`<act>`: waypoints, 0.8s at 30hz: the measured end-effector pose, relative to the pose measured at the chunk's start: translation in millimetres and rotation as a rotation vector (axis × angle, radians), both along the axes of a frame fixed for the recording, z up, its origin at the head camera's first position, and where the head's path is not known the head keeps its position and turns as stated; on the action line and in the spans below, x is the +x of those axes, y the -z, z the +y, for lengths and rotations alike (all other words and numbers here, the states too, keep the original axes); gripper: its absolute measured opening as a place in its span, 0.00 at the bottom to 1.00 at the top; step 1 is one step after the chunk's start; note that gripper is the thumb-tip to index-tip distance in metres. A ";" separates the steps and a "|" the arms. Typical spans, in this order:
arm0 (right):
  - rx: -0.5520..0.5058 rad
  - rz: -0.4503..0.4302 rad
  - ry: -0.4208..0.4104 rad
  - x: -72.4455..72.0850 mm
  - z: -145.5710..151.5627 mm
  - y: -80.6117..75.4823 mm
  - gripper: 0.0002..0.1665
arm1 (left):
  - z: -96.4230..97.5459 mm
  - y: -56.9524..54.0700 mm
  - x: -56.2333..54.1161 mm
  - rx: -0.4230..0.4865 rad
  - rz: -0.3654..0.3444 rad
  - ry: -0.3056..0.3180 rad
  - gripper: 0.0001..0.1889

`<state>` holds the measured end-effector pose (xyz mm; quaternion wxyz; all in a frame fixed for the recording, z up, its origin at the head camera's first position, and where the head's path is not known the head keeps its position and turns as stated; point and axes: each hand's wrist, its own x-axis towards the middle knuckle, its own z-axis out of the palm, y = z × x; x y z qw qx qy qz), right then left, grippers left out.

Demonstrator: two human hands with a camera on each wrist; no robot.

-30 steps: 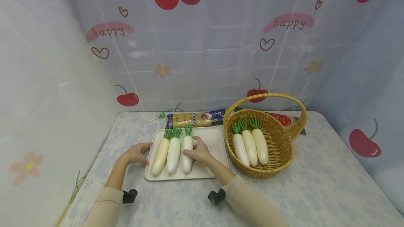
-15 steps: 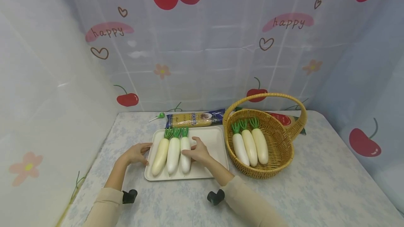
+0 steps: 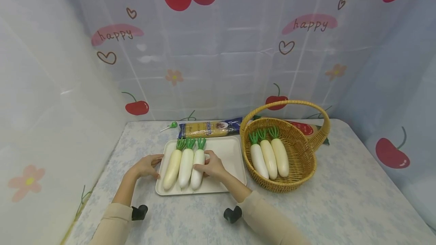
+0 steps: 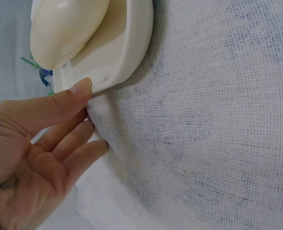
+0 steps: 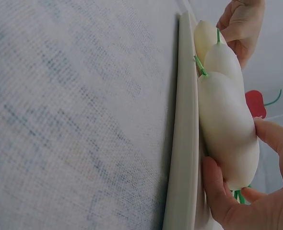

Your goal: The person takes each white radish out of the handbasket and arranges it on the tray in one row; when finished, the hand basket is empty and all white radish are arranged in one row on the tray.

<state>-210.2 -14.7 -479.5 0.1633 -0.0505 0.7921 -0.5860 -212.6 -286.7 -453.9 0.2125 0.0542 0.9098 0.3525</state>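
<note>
Three white radishes with green tops lie side by side on a cream tray. My right hand grips the rightmost white radish, thumb on its upper side and fingers along its right flank; in the right wrist view this radish lies against its neighbour. The middle radish and the yellowish left radish lie beside it, tops toward the back. At the tray's left edge is my left hand, its fingers loosely bent. In the left wrist view its thumb is right at the tray rim.
A wicker basket with a tall handle stands right of the tray, three radishes inside. Behind the tray lie a pasta packet and a green lollipop. Another package shows partly behind the basket.
My right hand has shifted the rightmost radish left, up to the middle one. Its lower end has swung further left, so it now lies slanted. My left hand stays at the tray edge.
</note>
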 end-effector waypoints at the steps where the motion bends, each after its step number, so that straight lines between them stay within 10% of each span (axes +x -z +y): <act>1: 0.007 0.004 -0.005 0.0 0.5 0.3 0.46 | -0.1 0.0 0.0 0.002 -0.002 -0.002 0.47; 24: 0.021 0.034 0.013 1.8 10.9 1.4 0.42 | 0.5 -1.7 1.2 -0.011 0.009 0.002 0.46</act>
